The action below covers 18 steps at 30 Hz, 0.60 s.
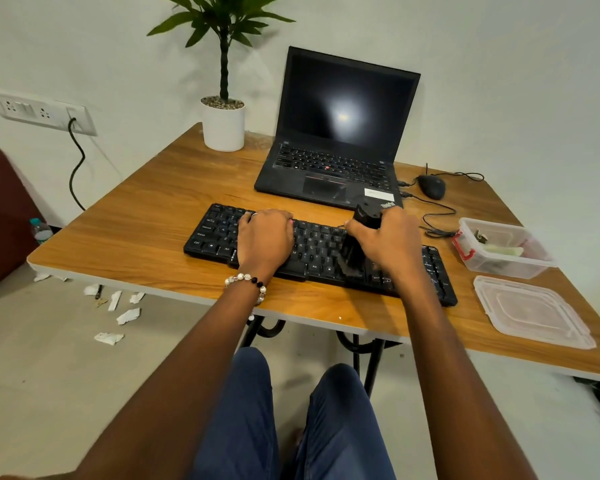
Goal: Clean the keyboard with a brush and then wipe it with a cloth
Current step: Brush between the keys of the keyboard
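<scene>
A black keyboard point(312, 249) lies across the front of the wooden table point(146, 223). My left hand point(265, 237) rests flat on the keyboard's left half, fingers spread over the keys. My right hand point(390, 237) grips a black brush point(355, 244) by its handle. The brush stands nearly upright with its bristles down on the keys right of the middle. The right end of the keyboard is partly hidden by my right forearm. A light cloth point(503, 251) seems to lie inside the clear box at the right.
Behind the keyboard are an open black laptop point(336, 133), a potted plant point(224, 123) and a wired mouse point(432, 187) whose cable runs to the laptop. At the right stand a clear plastic box point(534, 263) and its lid point(530, 311). Paper scraps point(118, 310) litter the floor.
</scene>
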{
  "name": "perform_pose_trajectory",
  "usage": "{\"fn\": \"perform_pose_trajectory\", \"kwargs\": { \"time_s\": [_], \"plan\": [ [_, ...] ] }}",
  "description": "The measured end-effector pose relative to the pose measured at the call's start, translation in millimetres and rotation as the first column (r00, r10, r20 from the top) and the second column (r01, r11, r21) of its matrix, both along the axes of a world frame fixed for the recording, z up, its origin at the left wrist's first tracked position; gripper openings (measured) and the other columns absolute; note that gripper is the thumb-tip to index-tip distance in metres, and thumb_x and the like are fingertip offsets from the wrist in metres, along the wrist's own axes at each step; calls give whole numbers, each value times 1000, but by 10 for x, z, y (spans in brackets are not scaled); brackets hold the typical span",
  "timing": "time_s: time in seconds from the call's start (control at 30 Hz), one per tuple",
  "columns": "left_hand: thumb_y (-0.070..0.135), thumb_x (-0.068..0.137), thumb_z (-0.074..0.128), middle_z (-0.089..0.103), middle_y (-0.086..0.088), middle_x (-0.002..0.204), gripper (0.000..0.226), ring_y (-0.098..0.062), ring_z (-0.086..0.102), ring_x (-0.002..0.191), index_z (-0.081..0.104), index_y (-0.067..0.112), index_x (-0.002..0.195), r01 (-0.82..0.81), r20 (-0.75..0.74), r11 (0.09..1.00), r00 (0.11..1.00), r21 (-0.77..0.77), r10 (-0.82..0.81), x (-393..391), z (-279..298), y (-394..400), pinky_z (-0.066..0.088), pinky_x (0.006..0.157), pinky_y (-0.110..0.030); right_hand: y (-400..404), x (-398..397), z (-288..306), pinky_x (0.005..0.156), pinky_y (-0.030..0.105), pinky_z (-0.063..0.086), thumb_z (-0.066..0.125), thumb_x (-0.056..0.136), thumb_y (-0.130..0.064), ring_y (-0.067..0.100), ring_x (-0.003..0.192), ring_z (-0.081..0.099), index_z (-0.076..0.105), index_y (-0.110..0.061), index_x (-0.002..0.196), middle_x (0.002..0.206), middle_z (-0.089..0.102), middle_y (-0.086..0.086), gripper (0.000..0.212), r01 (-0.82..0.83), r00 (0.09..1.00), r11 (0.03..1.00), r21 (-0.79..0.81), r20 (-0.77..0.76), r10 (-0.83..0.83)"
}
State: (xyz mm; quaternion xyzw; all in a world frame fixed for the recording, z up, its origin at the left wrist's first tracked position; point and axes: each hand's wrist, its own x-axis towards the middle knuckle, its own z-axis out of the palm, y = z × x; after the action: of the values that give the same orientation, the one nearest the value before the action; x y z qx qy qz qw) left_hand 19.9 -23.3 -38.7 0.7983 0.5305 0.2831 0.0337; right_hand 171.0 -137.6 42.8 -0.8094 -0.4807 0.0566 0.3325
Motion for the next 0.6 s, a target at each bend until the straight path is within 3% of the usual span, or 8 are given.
{"fn": "perform_pose_trajectory", "kwargs": {
  "time_s": [0.07, 0.13, 0.23, 0.33, 0.47, 0.6],
  "plan": [
    [30, 100, 42, 67, 1, 120, 32, -17, 60, 112, 64, 24, 123, 2, -5, 1000, 1000, -1, -2, 3, 3, -2, 35, 108, -43, -54, 88, 68, 48, 25, 42, 73, 80, -38, 19, 71, 65, 66, -7, 90, 82, 68, 5, 34, -28, 995, 999, -17, -95, 27],
    [30, 100, 42, 67, 1, 120, 32, -17, 60, 112, 64, 23, 122, 3, -10, 1000, 1000, 6, -3, 6, 7, -4, 36, 107, -43, -106, 118, 101, 44, 25, 42, 73, 81, -37, 16, 61, 63, 66, -7, 90, 80, 70, 8, 31, -33, 975, 997, 64, -219, 46],
    [30, 100, 42, 68, 0, 119, 32, -19, 61, 111, 64, 23, 122, 3, -30, 1000, 1000, 18, -2, 8, 15, -10, 38, 105, -45, -143, 73, 34, 45, 24, 47, 70, 86, -38, 13, 60, 64, 67, -8, 87, 82, 71, 6, 31, -51, 976, 986, 159, -200, 83],
    [30, 99, 43, 68, 0, 118, 31, -19, 61, 110, 65, 23, 121, 4, -32, 1000, 999, 26, -4, 4, 32, -18, 40, 104, -45, -181, 61, -32, 50, 36, 56, 70, 85, -37, 19, 64, 67, 66, -8, 83, 82, 71, 8, 29, -75, 974, 991, 113, -206, 98],
    [26, 98, 45, 70, -2, 112, 28, -22, 63, 105, 67, 21, 115, 4, -74, 998, 997, 56, 0, 23, 59, -55, 44, 98, -44, -253, 176, 68, 47, 29, 45, 74, 80, -29, 14, 58, 59, 66, -7, 78, 76, 69, 8, 24, -55, 956, 995, 79, -283, 75],
    [20, 95, 51, 70, -4, 107, 24, -25, 63, 100, 67, 18, 112, 5, -179, 993, 984, 118, 16, 29, 90, -79, 48, 90, -43, -277, 183, 11, 60, 36, 57, 71, 83, -39, 15, 73, 68, 68, -13, 85, 82, 72, 3, 26, 24, 957, 983, 184, -287, 30]
  ]
}}
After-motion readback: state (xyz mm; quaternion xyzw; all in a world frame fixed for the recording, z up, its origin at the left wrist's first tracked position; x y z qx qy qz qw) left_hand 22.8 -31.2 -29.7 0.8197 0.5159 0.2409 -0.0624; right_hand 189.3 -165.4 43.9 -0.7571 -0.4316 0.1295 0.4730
